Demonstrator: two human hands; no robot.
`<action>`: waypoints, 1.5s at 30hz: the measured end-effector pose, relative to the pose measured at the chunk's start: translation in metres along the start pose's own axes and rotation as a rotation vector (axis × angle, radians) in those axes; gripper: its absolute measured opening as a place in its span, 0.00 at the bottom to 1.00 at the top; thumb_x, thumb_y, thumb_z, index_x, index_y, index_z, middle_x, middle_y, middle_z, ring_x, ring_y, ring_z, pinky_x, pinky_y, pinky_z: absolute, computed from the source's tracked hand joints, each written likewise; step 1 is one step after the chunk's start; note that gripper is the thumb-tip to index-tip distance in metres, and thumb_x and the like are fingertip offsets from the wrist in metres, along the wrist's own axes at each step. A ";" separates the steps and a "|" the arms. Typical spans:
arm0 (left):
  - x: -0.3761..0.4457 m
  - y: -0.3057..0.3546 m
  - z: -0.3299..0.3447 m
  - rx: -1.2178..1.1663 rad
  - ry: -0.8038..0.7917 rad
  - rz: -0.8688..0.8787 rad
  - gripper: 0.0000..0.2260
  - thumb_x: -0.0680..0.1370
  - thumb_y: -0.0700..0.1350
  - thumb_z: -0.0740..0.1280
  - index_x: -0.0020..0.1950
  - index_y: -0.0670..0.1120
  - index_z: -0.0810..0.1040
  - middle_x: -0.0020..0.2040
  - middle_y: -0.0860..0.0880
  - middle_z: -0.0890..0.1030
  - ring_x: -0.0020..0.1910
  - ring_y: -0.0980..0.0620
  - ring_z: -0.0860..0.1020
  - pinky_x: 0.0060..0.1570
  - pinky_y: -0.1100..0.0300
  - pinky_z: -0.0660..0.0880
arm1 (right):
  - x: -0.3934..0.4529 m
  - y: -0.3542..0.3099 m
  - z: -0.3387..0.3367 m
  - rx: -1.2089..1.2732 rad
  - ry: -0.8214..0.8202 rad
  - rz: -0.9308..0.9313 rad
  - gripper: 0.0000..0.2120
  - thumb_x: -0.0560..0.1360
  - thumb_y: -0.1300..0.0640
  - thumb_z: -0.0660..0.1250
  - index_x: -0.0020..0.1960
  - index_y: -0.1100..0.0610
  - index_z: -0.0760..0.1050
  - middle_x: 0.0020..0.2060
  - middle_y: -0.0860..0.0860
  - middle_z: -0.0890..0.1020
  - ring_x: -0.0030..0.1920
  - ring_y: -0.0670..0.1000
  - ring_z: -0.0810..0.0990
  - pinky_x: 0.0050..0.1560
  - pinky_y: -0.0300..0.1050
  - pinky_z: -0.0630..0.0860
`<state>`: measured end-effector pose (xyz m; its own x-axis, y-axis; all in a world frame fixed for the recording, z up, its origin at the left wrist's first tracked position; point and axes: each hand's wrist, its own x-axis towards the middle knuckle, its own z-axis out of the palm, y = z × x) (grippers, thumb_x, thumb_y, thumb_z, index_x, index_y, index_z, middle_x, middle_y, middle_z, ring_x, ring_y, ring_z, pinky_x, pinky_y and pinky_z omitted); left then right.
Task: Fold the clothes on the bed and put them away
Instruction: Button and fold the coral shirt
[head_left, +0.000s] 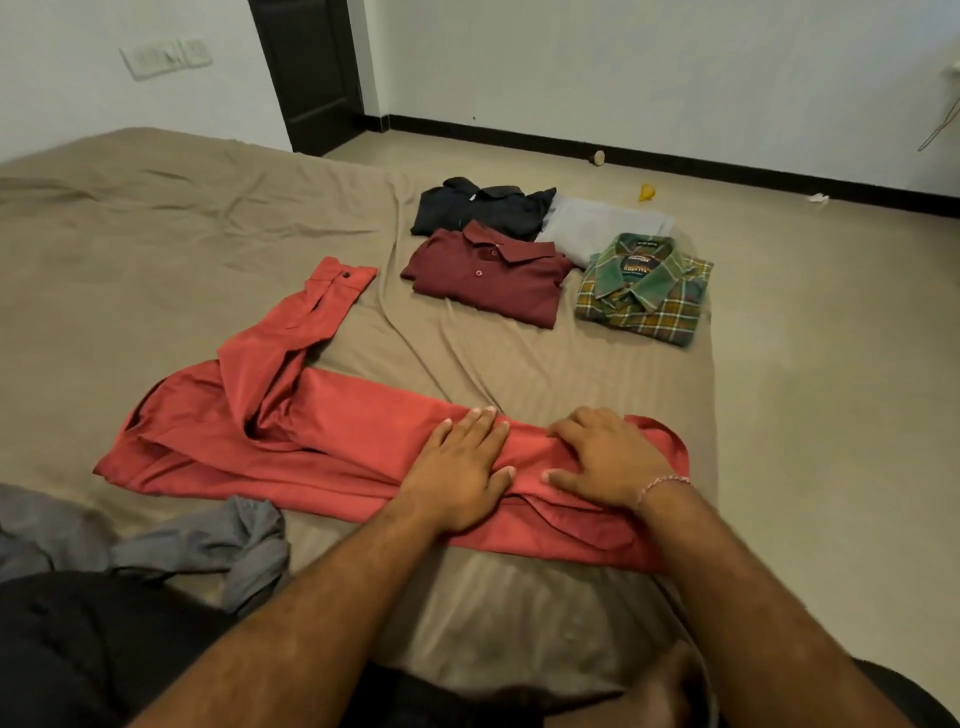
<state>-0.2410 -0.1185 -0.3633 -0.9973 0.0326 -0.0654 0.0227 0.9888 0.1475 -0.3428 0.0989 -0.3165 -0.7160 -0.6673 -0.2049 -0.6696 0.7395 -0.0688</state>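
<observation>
Bed (156, 249) with a tan sheet filled most of the view, floor (831, 364) to its right. Red shirt (291, 431) lay across the near part of the bed, folded lengthwise into a long band, one sleeve angled up toward the far side with its buttoned cuff at the tip. Left hand (460, 470) lay flat on the band, fingers straight, pressing, gripping nothing. Right hand (610, 457) was just beside it near the band's right end, palm down, fingers spread and slightly bent over the cloth; pinching or only pressing, cannot tell. Four folded garments sat together at the far right corner: maroon polo (488, 283), green plaid shirt (647, 291), dark shirt (483, 208), grey garment (597, 228). Crumpled grey cloth (208, 545) lay near left. Small yellow object (646, 192) on the floor.
</observation>
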 end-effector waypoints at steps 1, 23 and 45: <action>-0.003 0.000 0.000 -0.001 0.012 -0.001 0.36 0.80 0.66 0.43 0.85 0.51 0.52 0.86 0.49 0.49 0.84 0.51 0.47 0.82 0.46 0.46 | -0.001 0.008 -0.006 -0.030 -0.009 0.013 0.31 0.74 0.29 0.63 0.72 0.42 0.69 0.65 0.47 0.72 0.66 0.54 0.71 0.66 0.56 0.71; -0.005 0.061 0.013 -0.020 0.195 -0.168 0.36 0.81 0.66 0.49 0.84 0.46 0.58 0.85 0.44 0.55 0.84 0.46 0.50 0.78 0.30 0.45 | -0.026 0.031 -0.036 0.156 0.576 0.360 0.17 0.77 0.48 0.62 0.63 0.51 0.79 0.59 0.55 0.83 0.58 0.61 0.81 0.57 0.56 0.77; -0.073 -0.135 -0.070 -0.159 0.093 -0.502 0.37 0.76 0.71 0.48 0.71 0.46 0.70 0.72 0.43 0.74 0.71 0.41 0.74 0.64 0.40 0.74 | -0.014 -0.052 0.046 0.059 0.128 0.232 0.37 0.78 0.28 0.38 0.83 0.40 0.52 0.83 0.43 0.54 0.83 0.46 0.51 0.81 0.62 0.47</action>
<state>-0.1765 -0.2644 -0.3089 -0.8850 -0.4587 -0.0795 -0.4621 0.8451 0.2686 -0.2891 0.0742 -0.3552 -0.8704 -0.4827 -0.0970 -0.4751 0.8751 -0.0918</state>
